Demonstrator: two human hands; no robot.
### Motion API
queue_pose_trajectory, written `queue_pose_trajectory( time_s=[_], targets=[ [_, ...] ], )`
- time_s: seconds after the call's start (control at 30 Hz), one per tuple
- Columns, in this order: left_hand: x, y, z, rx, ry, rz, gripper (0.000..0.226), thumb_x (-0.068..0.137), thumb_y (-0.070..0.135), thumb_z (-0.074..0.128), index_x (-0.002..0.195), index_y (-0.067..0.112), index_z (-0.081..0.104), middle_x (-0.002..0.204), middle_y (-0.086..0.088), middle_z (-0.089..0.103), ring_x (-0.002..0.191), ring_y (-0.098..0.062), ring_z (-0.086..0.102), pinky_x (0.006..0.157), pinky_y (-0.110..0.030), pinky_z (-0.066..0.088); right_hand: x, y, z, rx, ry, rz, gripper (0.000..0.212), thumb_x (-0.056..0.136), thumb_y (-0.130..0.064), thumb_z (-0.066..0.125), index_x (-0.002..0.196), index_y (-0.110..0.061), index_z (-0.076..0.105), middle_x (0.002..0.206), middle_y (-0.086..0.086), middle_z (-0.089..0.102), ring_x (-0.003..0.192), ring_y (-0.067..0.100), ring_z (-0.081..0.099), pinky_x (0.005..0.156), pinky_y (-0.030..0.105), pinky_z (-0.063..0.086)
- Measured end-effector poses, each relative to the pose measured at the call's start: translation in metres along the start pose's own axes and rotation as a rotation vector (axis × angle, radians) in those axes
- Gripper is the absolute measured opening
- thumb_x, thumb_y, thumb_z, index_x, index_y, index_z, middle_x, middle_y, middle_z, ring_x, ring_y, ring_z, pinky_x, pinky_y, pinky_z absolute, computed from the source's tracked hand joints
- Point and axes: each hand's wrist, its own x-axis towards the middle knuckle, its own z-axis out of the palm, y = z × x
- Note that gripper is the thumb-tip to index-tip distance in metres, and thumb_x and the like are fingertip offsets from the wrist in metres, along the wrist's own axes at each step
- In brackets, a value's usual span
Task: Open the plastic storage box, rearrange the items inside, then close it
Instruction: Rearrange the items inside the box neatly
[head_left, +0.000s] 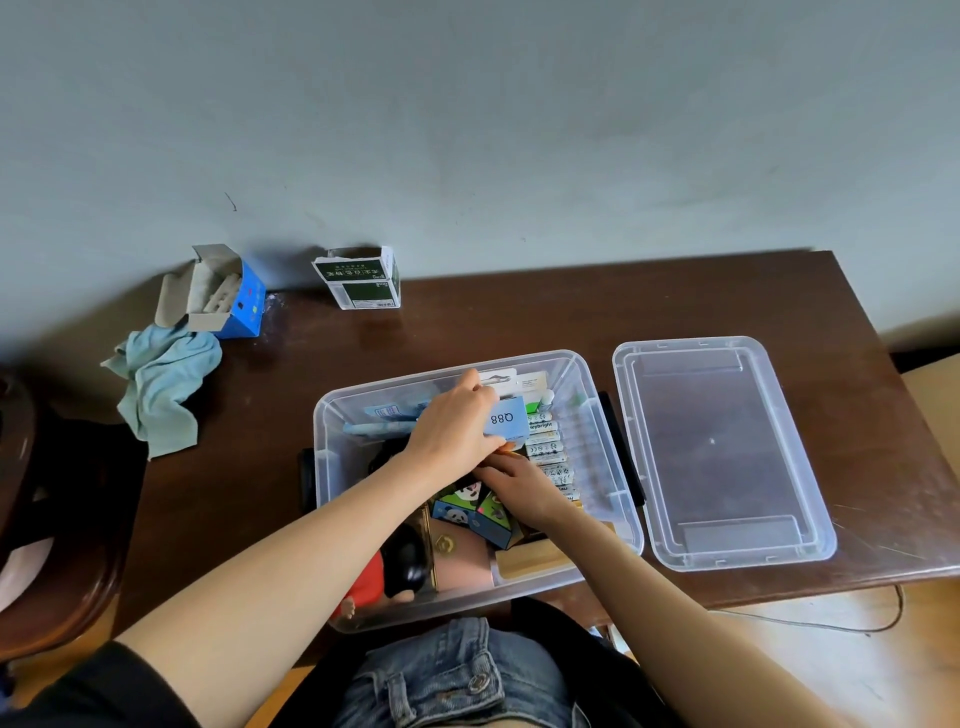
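Rearranging was the step in hand: the clear plastic storage box (587, 415) sat open on the brown table (571, 312) at its near edge, close to the person's lap, and its lid (722, 452) lay flat on the table just beside it on the right. Both hands were down inside the box. The left hand (457, 426) had its fingers curled round a light blue card marked Q88 (506, 422), held over the far half of the box. The right hand (519, 486) reached in beneath it, fingers bent down among the items next to the panda-printed boxes (470, 506); whether it gripped anything could not be told, since the left hand covered its fingertips. A row of white tubes (548, 452) lined the right side, and a wooden block (535, 558) lay at the near right corner.

The next move, by my judgement, called for settling the card into a free slot without disturbing the row of tubes, then clearing both hands so that the lid could go back on
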Motion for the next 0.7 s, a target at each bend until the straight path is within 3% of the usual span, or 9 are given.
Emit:
queue_pose_trajectory(
  time_s=[0.1, 0.17, 0.27, 0.37, 0.47, 0.57, 0.7],
  targets=[
    [0.002, -0.004, -0.004, -0.080, -0.032, -0.016, 0.047, 0.079, 0.030, 0.075, 0.119, 0.013, 0.056, 0.112, -0.003, 0.046, 0.098, -0.021, 0.055, 0.072, -0.030, 0.046, 0.004, 0.004, 0.003, -0.127, 0.029, 0.067, 0.040, 0.091, -0.040, 0.044, 0.125, -0.026, 0.059, 0.141, 0.004, 0.043, 0.134, 0.023, 0.029, 0.112, 0.041, 0.021],
    [0.002, -0.007, -0.005, -0.082, -0.062, 0.007, 0.047, 0.080, 0.026, 0.075, 0.121, 0.013, 0.056, 0.115, -0.002, 0.045, 0.099, -0.020, 0.055, 0.072, -0.027, 0.046, 0.006, 0.005, 0.004, -0.212, 0.050, 0.126, 0.047, 0.087, -0.048, 0.042, 0.124, -0.024, 0.059, 0.140, 0.007, 0.041, 0.134, 0.027, 0.023, 0.108, 0.040, 0.019],
    [-0.002, -0.009, -0.004, -0.071, -0.048, 0.014, 0.049, 0.081, 0.025, 0.074, 0.124, 0.012, 0.055, 0.119, -0.002, 0.046, 0.096, -0.020, 0.056, 0.073, -0.030, 0.048, 0.007, 0.002, 0.003, -0.284, 0.044, 0.152, 0.056, 0.085, -0.053, 0.040, 0.124, -0.017, 0.057, 0.136, 0.010, 0.044, 0.130, 0.031, 0.029, 0.105, 0.040, 0.021],
    [-0.004, -0.012, -0.004, -0.049, -0.009, 0.005, 0.048, 0.082, 0.028, 0.072, 0.125, 0.014, 0.055, 0.121, 0.000, 0.047, 0.094, -0.019, 0.058, 0.074, -0.032, 0.050, 0.004, -0.001, -0.001, -0.328, 0.082, 0.144, 0.066, 0.085, -0.054, 0.040, 0.134, -0.010, 0.043, 0.135, 0.013, 0.043, 0.128, 0.033, 0.030, 0.104, 0.042, 0.026],
    [-0.003, -0.015, -0.005, 0.004, 0.017, 0.011, 0.046, 0.082, 0.034, 0.071, 0.122, 0.017, 0.055, 0.120, 0.002, 0.049, 0.095, -0.018, 0.059, 0.066, -0.026, 0.044, 0.000, -0.006, -0.003, -0.414, 0.099, 0.124, 0.069, 0.086, -0.053, 0.040, 0.137, -0.007, 0.036, 0.136, 0.015, 0.040, 0.128, 0.033, 0.030, 0.103, 0.043, 0.031],
    [-0.003, -0.015, -0.003, 0.016, 0.040, 0.012, 0.045, 0.082, 0.038, 0.071, 0.119, 0.018, 0.054, 0.118, 0.003, 0.053, 0.100, -0.016, 0.059, 0.066, -0.025, 0.042, -0.001, -0.009, -0.004, -0.477, 0.095, 0.112, 0.066, 0.086, -0.053, 0.039, 0.132, -0.007, 0.041, 0.133, 0.014, 0.041, 0.125, 0.032, 0.033, 0.102, 0.043, 0.034],
    [-0.003, -0.018, 0.001, -0.092, 0.064, -0.030, 0.043, 0.077, 0.036, 0.076, 0.112, 0.019, 0.057, 0.099, 0.006, 0.062, 0.084, -0.013, 0.056, 0.058, -0.022, 0.033, -0.001, -0.011, -0.004, -0.537, 0.114, 0.111, 0.058, 0.085, -0.053, 0.040, 0.120, -0.008, 0.051, 0.129, 0.013, 0.041, 0.121, 0.032, 0.037, 0.101, 0.043, 0.033]
  ],
)
